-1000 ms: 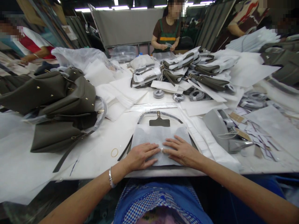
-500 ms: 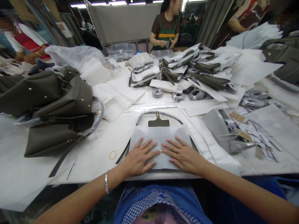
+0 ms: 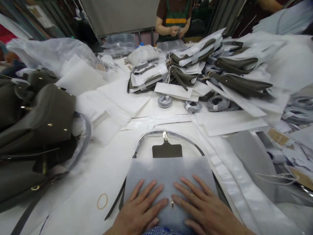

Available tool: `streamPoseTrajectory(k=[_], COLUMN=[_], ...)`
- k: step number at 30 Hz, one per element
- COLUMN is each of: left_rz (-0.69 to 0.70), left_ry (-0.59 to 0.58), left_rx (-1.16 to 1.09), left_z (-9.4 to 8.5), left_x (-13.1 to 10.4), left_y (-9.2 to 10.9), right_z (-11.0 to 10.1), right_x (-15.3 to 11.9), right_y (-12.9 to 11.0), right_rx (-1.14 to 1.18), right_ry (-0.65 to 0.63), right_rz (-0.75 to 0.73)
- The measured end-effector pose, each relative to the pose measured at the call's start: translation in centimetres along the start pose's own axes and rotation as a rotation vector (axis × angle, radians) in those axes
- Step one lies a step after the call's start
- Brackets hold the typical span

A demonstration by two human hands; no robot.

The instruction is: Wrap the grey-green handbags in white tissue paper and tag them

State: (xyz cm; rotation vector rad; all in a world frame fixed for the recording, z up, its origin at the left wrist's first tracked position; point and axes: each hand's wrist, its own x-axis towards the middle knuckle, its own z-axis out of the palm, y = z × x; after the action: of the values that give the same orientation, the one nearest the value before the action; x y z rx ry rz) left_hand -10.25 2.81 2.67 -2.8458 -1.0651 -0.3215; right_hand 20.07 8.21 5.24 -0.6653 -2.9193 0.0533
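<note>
so compared to a second ago my head's dropped in closer, the far end of the table and the people on either side have slid out of view, and everything near me looks bigger. my hands haven't really gone anywhere though. left hand (image 3: 139, 209) and right hand (image 3: 200, 209) are both flat, fingers spread, palms down on the grey tissue sheet (image 3: 168, 173), index fingertips nearly meeting in the middle. neither hand is gripping anything, just pressing. i'd guess the sheet is being smoothed over the bag rather than moved, since it sits in the same spot.

the olive bag (image 3: 167, 151) is right in front of me under that sheet. only its tab with the little metal clip pokes out at the top, and the plastic-wrapped handle (image 3: 171, 134) loops around above it.

hard-to-see stuff: the bag body is hidden under the tissue, so can't tell how it's folded. my wrists are cut off by the bottom edge. something small and shiny sits between my fingertips, can't make out what. a rubber band (image 3: 102, 201) lies just left of my left hand, and the pile of olive bags (image 3: 36, 130) on the left runs off frame. a person in a green apron (image 3: 174, 23) stands at the far side, visible from the chest down only.
</note>
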Motion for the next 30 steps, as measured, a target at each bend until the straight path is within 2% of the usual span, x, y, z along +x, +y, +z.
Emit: streamPoseTrajectory(k=[3, 7, 10, 14, 18, 22, 27, 30], left_rz=[-0.014, -0.084, -0.219, -0.405, -0.418, -0.417, -0.406, -0.388], left_ry=[0.033, -0.009, -0.001, -0.033, -0.056, -0.042, -0.131, -0.128], left_rx=[-0.036, -0.13, -0.16, -0.163, -0.238, -0.316, -0.365, -0.343], left_z=[0.6, -0.8, -2.0, -2.2, -2.2, -3.0, -3.3, -3.2], left_x=[0.1, 1.6, 3.5, 5.3, 5.6, 6.1, 7.1, 7.2], left_y=[-0.8, -2.2, -3.4, -4.1, -4.3, -5.0, -6.0, -5.9], right_z=[0.7, 1.0, 0.7, 0.3, -0.2, -0.7, -0.6, -0.8], right_x=[0.2, 0.6, 1.3, 2.4, 3.4, 4.7, 5.3, 4.9], right_y=[0.8, 1.8, 2.5, 3.1, 3.4, 4.1, 4.7, 4.4], right_rx=[-0.015, 0.026, 0.075, 0.096, 0.129, 0.221, 0.265, 0.241], right_ry=[0.079, 0.074, 0.071, 0.077, 0.042, -0.04, -0.079, -0.083], right_rz=[-0.019, 0.017, 0.114, 0.278, 0.338, 0.416, 0.387, 0.379])
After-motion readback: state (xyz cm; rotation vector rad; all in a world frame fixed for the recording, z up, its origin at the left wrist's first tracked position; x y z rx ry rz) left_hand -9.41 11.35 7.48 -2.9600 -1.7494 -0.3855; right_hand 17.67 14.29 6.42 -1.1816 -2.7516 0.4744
